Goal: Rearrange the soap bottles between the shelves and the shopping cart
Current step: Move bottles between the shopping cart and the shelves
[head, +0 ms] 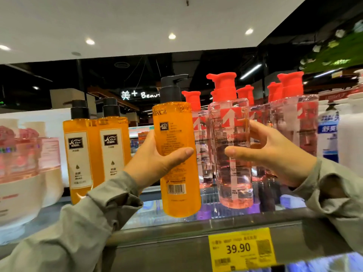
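Both hands full, just above the shelf (pixel 170 229) front.
The left hand (pixel 157 160) grips the orange bottle (pixel 176 130), black pump, barcode facing; the right hand (pixel 275 154) grips the clear pink bottle (pixel 233 179), red pump.

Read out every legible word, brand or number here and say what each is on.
"39.90": yellow price tag on the shelf edge.
"美+ Beau", cut off: lit sign in the background.
"Nico": labels of the shelved orange bottles.
"小", rest hidden: clear red-pump bottle in the right hand.
Too small: back print and barcode digits of the orange bottle in the left hand.
Blurred: blue-and-white bottle at right.
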`<state>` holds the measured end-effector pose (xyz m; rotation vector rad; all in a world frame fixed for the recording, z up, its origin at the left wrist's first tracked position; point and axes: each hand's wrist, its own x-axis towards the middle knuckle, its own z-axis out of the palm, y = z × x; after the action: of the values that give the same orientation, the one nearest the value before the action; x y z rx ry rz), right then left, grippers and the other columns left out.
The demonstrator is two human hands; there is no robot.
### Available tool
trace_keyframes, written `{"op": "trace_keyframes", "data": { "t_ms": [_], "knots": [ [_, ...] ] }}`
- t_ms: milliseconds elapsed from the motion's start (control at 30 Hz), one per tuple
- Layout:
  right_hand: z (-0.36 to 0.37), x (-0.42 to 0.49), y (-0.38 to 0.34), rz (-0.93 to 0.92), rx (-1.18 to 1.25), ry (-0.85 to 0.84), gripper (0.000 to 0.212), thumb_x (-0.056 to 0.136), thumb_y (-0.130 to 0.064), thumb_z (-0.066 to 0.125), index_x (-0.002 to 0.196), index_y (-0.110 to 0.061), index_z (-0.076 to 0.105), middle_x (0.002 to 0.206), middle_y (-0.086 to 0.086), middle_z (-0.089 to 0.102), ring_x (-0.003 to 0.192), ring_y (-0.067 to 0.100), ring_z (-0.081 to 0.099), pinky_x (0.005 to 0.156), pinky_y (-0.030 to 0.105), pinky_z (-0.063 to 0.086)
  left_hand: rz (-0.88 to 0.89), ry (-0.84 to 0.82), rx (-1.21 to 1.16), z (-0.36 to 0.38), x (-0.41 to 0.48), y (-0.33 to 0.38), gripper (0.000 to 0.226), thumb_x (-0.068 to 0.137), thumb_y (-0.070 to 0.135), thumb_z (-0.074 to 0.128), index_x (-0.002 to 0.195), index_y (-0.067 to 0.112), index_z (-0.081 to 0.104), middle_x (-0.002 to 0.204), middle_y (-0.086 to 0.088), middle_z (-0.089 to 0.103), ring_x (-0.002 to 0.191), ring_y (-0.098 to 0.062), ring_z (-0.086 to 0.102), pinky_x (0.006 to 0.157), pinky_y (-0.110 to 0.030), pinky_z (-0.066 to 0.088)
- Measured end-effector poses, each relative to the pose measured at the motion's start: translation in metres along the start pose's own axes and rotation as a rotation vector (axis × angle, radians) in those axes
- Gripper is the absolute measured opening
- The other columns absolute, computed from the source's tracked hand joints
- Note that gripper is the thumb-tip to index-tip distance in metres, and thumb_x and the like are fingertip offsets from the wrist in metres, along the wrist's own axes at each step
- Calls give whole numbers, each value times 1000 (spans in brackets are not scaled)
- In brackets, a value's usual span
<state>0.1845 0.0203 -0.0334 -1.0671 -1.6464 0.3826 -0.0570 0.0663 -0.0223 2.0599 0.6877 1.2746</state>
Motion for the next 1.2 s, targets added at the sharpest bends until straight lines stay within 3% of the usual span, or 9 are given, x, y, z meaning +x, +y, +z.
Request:
{"op": "trace_keyframes", "data": {
  "t_ms": [133,400,567,700,767,833,933,1100,1200],
  "knots": [
    [-17,-3,4,-1,-26,-3,120,42,-68,84,143,-28,35,144,1,45,124,23,51,100,50,44,9,-18,-16,21,8,1,63,57,41,67,114,33,42,104,12,63,78,11,64,58,-7,50],
    [-43,-17,12,-44,-98,70,118,42,-74,79,142,-27,38,135,-4,53,124,19,52,103,48,42,30,-30,0,52,21,4,78,58,45,70,127,24,40,114,7,64,94,-3,65,67,-15,53],
    [-51,-22,5,-79,-70,79,95,52,-45,76,136,-23,37,116,-4,63,99,7,65,78,21,55,32,-51,-12,65,26,7,79,57,45,70,127,24,39,113,7,64,96,-5,65,72,-17,53],
    [-50,-27,11,-98,-212,215,104,50,-58,69,143,-25,36,132,-6,56,117,11,55,100,38,47,30,-59,-3,68,27,8,79,57,47,68,127,27,38,113,9,63,95,-2,64,68,-14,52],
    [-44,-30,13,-140,-293,342,106,49,-62,66,143,-21,37,136,-5,52,120,14,53,103,36,43,33,-52,5,67,27,7,80,56,49,67,127,27,38,114,9,63,97,-3,63,72,-16,51],
    [-43,-33,13,-220,-353,437,98,51,-59,67,137,-16,48,126,-7,57,111,11,57,95,24,45,34,-48,14,67,26,8,76,54,50,66,123,29,39,112,11,62,96,-2,63,70,-15,50],
    [-45,-34,13,-276,-439,497,87,54,-61,66,126,-12,60,109,-1,68,96,14,64,87,27,51,36,-42,17,68,26,9,70,55,49,65,118,32,40,107,14,62,88,4,63,62,-12,50],
    [-43,-36,14,-305,-492,551,82,55,-62,65,122,-14,64,98,-3,69,85,12,65,76,12,45,46,-42,30,69,26,9,77,57,49,64,126,27,40,110,12,62,91,2,63,61,-11,51],
    [-45,-35,15,-296,-531,573,76,57,-60,65,116,-12,66,90,-1,69,78,13,64,73,15,47,50,-39,18,68,25,9,74,57,48,64,125,27,40,109,13,62,86,5,63,59,-9,51]
  ]
}}
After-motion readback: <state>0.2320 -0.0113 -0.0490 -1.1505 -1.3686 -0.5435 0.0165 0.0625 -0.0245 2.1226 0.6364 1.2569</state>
